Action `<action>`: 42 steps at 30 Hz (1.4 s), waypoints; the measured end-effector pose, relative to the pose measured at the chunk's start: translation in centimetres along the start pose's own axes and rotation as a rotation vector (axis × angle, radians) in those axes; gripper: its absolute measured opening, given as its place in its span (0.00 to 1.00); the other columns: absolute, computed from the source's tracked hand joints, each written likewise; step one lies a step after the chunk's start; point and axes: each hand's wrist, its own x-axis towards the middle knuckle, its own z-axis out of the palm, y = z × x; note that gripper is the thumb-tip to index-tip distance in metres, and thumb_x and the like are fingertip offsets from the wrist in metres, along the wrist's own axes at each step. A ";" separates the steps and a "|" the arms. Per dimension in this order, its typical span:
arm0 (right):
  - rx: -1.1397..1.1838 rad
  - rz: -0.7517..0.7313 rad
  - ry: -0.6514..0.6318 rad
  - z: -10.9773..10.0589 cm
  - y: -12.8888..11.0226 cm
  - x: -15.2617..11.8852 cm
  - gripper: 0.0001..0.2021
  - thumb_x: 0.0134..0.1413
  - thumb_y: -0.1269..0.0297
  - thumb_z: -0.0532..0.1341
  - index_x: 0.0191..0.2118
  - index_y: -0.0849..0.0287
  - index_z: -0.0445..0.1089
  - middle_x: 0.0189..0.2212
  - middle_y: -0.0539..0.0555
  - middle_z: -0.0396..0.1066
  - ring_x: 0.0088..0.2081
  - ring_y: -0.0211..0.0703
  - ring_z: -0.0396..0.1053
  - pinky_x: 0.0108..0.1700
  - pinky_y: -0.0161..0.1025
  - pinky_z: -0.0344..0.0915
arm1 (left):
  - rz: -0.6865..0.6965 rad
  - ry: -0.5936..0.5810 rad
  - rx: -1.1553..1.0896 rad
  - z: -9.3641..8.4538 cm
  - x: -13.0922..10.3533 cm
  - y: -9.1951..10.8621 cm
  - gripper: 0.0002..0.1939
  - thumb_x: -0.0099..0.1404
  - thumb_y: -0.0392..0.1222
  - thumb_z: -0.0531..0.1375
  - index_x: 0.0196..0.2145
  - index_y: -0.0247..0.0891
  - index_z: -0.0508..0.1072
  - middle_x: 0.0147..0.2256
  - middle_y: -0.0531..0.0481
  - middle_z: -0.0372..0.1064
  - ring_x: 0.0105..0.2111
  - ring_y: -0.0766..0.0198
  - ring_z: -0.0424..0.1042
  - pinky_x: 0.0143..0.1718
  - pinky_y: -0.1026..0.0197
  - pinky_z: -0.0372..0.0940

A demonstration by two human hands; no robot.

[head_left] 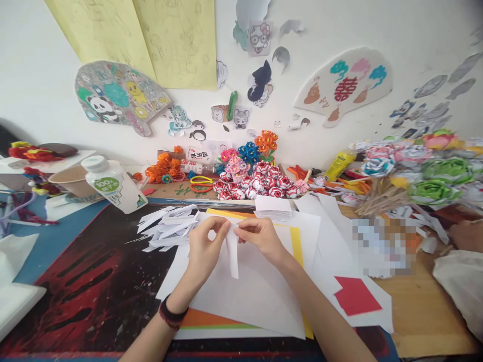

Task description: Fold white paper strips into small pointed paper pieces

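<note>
A narrow white paper strip (233, 259) hangs down over the stacked white sheets (260, 296). My left hand (207, 246) pinches its upper end between thumb and forefinger. Beside it, my right hand (263, 240) is also closed in a pinch at the strip's top edge, and its fingertips partly hide that end. To the left of my left hand lies a loose pile of folded white paper strips (166, 226). Behind my hands sits a small stack of white paper pieces (273, 206). Yellow and orange sheets show from under the white ones.
A white bottle (113, 186) stands at the left behind a dark mat (94, 281). Red-and-white paper flowers (264, 181) line the back. A red paper piece (356, 295) lies at right. More paper flowers (433, 171) and a person's sleeve (460, 281) are at far right.
</note>
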 end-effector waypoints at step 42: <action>0.015 -0.077 0.229 -0.6 -0.9 0.1 0.09 0.44 0.60 0.69 0.27 0.61 0.75 0.21 0.50 0.71 0.23 0.37 0.67 0.27 0.35 0.63 | 0.004 -0.253 0.089 0.5 0.0 0.1 0.17 0.67 0.48 0.54 0.25 0.35 0.70 0.23 0.54 0.66 0.25 0.68 0.64 0.30 0.67 0.58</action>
